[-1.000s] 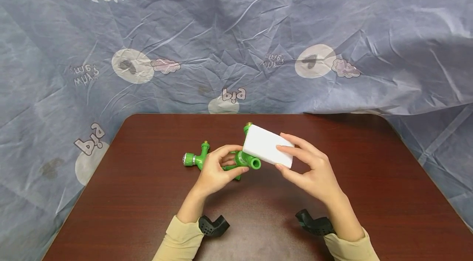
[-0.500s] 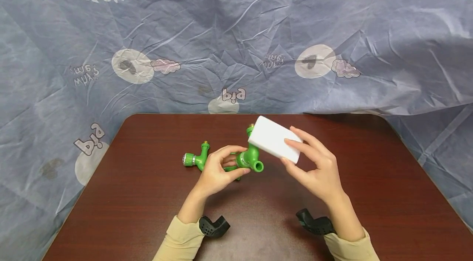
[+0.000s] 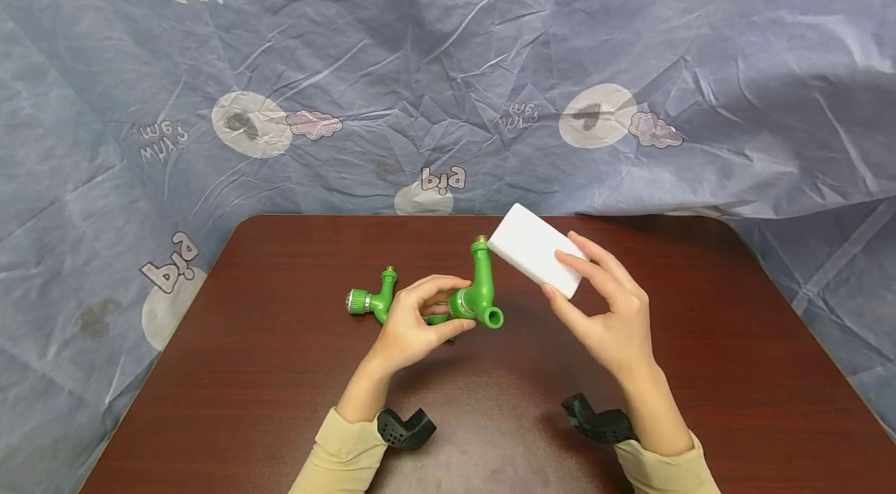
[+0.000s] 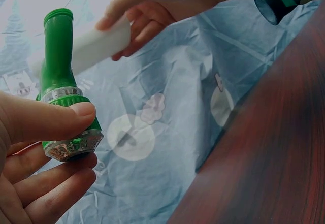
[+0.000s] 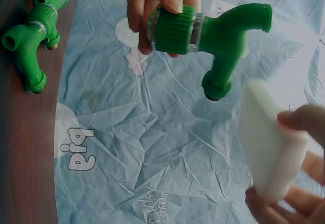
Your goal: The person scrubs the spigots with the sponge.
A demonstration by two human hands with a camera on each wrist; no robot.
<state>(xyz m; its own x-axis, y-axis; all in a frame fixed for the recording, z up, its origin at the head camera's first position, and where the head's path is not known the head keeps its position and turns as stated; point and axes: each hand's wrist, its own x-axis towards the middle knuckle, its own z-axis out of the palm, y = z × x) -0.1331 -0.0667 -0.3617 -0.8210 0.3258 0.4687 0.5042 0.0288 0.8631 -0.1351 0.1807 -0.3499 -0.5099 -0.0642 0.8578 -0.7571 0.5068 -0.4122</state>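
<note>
Left of the left grip: a loose green tap [image 3: 381, 301] lies on the dark red-brown table [image 3: 700, 307], ribbed knob pointing outward, brass-coloured thread away from the person. Just behind the left fingers, a second green tap [image 5: 28, 51], mostly hidden in the head view, clearer from the right wrist. Left hand [image 3: 409, 327] narrow, thumb and fingers pinching the knob of a third, held tap [image 3: 483, 293], raised off the table. Its body sits just right of that grip; spout mouth faces the person, a hollow tube, interior too dark to read. Next rightward, between the two grips: white block [image 3: 535, 251], tilted, its near corner close to the tap's threaded end yet apart in the right wrist view. Right hand [image 3: 616, 315] pinches the block's right end, thumb below, fingers above. Beyond both grips, printed blue-grey cloth [image 3: 448, 89].
</note>
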